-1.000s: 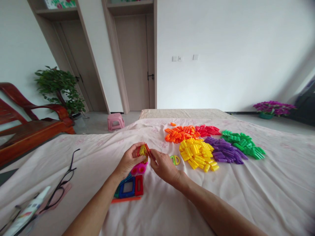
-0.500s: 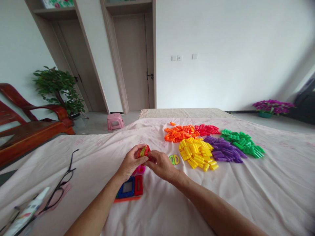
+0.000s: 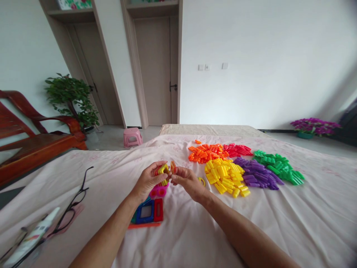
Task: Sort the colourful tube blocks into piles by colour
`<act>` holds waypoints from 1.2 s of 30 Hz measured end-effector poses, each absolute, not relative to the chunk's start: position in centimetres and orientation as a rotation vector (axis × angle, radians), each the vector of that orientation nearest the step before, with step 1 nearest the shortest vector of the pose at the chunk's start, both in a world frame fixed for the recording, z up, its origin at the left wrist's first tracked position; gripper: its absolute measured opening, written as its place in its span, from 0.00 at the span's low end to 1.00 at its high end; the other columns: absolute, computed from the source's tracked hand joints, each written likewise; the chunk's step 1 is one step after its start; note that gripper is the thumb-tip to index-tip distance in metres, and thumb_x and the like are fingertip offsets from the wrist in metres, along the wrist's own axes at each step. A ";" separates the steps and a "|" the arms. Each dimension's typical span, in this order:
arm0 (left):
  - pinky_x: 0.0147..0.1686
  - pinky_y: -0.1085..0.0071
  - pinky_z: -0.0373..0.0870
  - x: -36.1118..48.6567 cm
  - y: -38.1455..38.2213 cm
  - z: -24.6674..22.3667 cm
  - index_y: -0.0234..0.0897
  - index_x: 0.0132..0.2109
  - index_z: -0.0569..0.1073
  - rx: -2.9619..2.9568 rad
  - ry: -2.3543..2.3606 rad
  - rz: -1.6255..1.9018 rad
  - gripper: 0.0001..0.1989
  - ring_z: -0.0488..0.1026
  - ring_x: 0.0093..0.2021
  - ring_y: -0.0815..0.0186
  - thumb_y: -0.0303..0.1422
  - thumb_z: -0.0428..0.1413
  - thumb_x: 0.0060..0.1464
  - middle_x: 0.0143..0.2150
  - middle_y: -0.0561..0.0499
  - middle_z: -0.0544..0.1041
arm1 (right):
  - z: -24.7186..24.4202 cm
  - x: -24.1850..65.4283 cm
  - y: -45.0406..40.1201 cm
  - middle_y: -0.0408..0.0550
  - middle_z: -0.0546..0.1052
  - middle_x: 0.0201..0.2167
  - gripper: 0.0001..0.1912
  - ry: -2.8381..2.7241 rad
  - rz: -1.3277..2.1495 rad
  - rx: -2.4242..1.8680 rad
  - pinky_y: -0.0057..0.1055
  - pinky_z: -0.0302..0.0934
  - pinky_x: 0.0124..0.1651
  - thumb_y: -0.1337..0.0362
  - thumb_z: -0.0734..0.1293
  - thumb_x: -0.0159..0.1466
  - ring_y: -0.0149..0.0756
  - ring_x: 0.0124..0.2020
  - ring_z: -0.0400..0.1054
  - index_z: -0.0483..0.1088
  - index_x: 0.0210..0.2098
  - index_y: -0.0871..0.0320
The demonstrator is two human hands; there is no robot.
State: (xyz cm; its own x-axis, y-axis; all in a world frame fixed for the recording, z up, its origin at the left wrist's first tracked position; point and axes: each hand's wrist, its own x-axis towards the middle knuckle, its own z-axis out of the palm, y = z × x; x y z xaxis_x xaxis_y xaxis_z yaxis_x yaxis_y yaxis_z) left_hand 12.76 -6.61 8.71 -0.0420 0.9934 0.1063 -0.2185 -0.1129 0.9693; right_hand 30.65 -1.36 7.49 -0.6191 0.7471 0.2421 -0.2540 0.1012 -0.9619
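Observation:
My left hand (image 3: pixel 150 179) is closed round a stack of yellow and red frame-shaped tiles (image 3: pixel 163 170). Just right of it, my right hand (image 3: pixel 186 181) pinches a thin orange-red piece (image 3: pixel 173 167), with a small gap between the two. Below my hands on the cloth are pink ring-shaped pieces (image 3: pixel 161 192), a blue square frame (image 3: pixel 145 211), a red rectangular frame (image 3: pixel 158 210) and an orange strip (image 3: pixel 144 225). A yellow curved piece (image 3: pixel 202 181) lies right of my right hand, partly hidden by it.
On the bed-like cloth (image 3: pixel 178 245) lie piles of yellow (image 3: pixel 224 173), orange (image 3: pixel 206 153), red (image 3: pixel 237 150), purple (image 3: pixel 258 173) and green pieces (image 3: pixel 279 165). Glasses (image 3: pixel 69 212) and a white tube (image 3: pixel 33 236) are at the left.
My right hand has drawn slightly away from the stack with a thin orange-red piece in its fingers. The stack's yellow face now shows. The view has shifted slightly.

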 end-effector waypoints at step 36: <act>0.38 0.67 0.75 13.0 -7.3 10.4 0.32 0.59 0.65 1.154 1.062 1.420 0.38 0.77 0.43 0.58 0.37 0.69 0.42 0.48 0.39 0.77 | 6.5 30.6 -1.2 0.43 0.74 0.29 0.14 -1.523 1.762 -0.418 0.28 0.57 0.38 0.55 0.76 0.55 0.29 0.30 0.61 0.76 0.33 0.58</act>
State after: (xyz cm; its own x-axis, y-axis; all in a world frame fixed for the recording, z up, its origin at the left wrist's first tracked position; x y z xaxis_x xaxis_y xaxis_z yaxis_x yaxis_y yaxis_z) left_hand 12.95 -7.34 10.37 -0.0663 0.9898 0.1262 -0.1585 -0.1353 0.9780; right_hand 30.61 -1.21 6.54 -0.6609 0.7159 0.2251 -0.3265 -0.0042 -0.9452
